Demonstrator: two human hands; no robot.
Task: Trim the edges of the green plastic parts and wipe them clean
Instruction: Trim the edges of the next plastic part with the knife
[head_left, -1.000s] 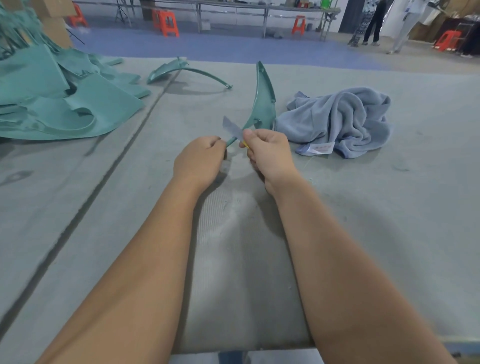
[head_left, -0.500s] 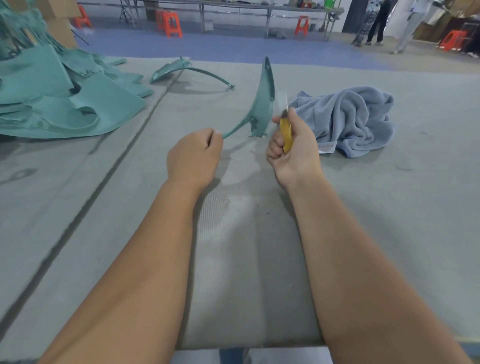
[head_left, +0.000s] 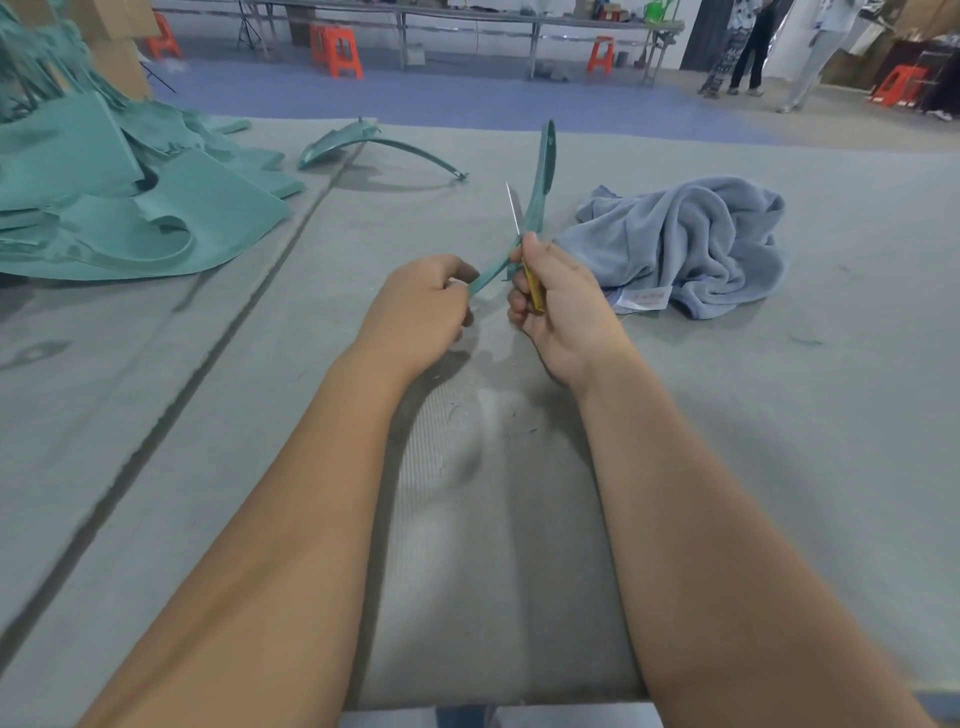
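A long curved green plastic part (head_left: 540, 187) stands up off the grey table, its thin near end pinched in my left hand (head_left: 421, 306). My right hand (head_left: 556, 296) grips a yellow-handled utility knife (head_left: 531, 283). The knife's thin blade (head_left: 514, 210) points up and lies against the left edge of the part just above my fingers. A crumpled blue-grey towel (head_left: 691, 244) lies to the right of my right hand.
A pile of several green plastic panels (head_left: 119, 202) covers the table's far left. One more curved green part (head_left: 374, 148) lies behind my hands. The grey felt table (head_left: 779, 441) has a dark seam running on the left. Orange stools, benches and standing people are beyond it.
My right hand has come back left with the knife, from beside the part's wide end to its thin stem near my left hand. The blade now rests on the part's edge.
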